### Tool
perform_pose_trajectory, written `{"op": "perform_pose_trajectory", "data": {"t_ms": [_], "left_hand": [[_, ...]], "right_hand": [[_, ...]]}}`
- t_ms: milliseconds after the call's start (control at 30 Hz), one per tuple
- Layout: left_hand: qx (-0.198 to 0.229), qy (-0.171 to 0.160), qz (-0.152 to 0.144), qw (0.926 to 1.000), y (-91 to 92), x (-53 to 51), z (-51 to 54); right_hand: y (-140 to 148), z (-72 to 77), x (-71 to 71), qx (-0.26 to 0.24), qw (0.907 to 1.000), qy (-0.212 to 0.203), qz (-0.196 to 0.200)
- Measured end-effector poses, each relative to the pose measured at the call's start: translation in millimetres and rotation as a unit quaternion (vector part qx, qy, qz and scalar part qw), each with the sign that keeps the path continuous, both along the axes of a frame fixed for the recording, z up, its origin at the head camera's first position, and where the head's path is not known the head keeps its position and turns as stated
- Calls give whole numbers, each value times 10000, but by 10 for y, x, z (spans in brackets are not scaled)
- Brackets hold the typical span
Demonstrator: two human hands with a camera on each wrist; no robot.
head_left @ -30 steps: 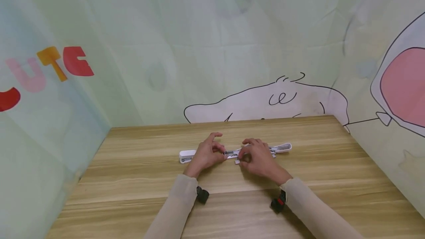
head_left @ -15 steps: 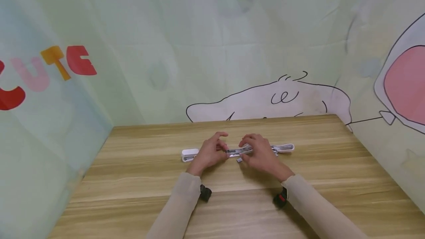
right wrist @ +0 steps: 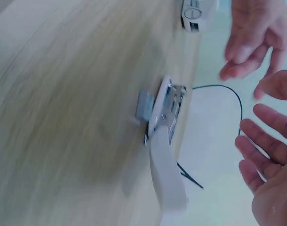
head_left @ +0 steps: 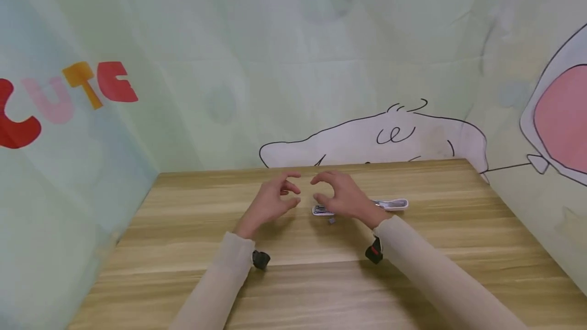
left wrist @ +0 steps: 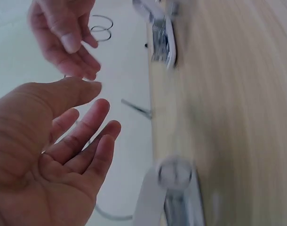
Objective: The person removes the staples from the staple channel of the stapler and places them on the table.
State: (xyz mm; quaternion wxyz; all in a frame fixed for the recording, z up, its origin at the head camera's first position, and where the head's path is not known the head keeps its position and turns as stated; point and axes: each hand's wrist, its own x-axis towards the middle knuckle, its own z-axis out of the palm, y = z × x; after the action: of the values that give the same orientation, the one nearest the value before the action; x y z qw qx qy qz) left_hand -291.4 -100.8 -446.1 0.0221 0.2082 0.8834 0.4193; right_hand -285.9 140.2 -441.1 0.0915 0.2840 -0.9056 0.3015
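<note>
Both hands are raised above the table with nothing in them, fingertips facing each other across a gap. My left hand (head_left: 268, 201) has its fingers loosely bent, as does my right hand (head_left: 346, 197). Below the right hand lies a white stapler (head_left: 398, 204), swung open, its middle hidden by that hand in the head view. Beside it is a small grey block (right wrist: 144, 106), perhaps a stick of staples. A second white stapler (right wrist: 200, 14) sits farther left; the left hand and forearm cover it in the head view. It shows blurred at the left wrist view's bottom.
The wood-grain table (head_left: 321, 294) reaches back to a hanging printed cloth (head_left: 206, 116) with cartoon drawings and letters. The cloth also runs along both sides. A black wrist camera (head_left: 261, 259) is worn on the left wrist, and another (head_left: 374, 251) on the right.
Both hands have come off the open stapler and lifted; the left one moved left and now covers the second stapler. The small grey block stays on the table.
</note>
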Motion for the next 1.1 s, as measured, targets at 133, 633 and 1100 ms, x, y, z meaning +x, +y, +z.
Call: {"op": "perform_pose_trajectory", "data": {"t_ms": [133, 633, 1100], "left_hand": [[-10, 239, 138, 9996, -414, 38, 37], [698, -634, -258, 9952, -1064, 172, -330], [554, -656, 163, 9962, -1113, 144, -403]], "right_hand": [[-132, -52, 3, 45, 9996, -102, 253], [-787, -270, -14, -900, 9852, -1130, 918], [-1191, -352, -31, -822, 9831, -1241, 1062]]}}
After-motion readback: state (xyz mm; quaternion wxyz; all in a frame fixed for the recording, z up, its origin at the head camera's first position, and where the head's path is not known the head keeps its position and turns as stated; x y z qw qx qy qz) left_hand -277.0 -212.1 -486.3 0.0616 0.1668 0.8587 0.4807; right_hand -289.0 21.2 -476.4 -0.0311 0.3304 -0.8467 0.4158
